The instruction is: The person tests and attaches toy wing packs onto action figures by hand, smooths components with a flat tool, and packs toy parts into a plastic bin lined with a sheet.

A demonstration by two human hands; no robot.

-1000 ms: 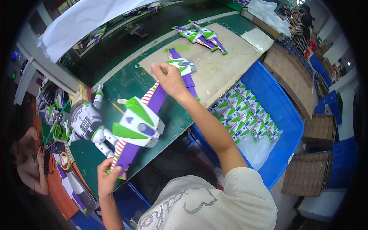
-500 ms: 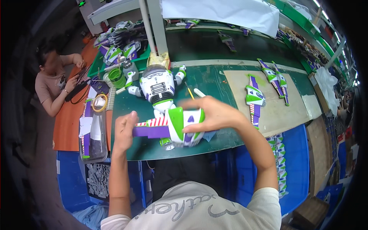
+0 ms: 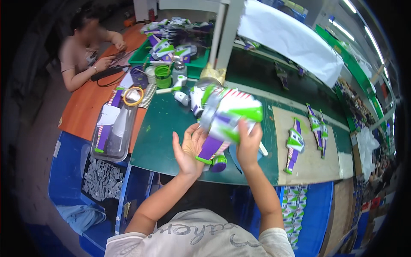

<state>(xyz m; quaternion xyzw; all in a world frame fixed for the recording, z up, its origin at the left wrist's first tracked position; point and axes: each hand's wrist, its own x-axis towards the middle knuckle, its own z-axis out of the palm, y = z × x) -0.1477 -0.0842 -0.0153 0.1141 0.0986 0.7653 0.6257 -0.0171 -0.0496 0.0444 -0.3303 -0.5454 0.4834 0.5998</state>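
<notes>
Ceiling tubes [image 3: 343, 31] glare; edges dark, bent; toy [image 3: 239, 104] perhaps motion-blurred.

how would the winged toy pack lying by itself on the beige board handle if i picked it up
The winged toy pack looks stiff: its wings stick out straight. It is probably light, as the right hand grips a similar pack. Lying broad and flat, it seems unlikely to roll.

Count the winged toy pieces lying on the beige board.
3. One winged piece lies toward the left of the beige board; a second piece and third piece lie close together farther right. None appears hidden.
</notes>
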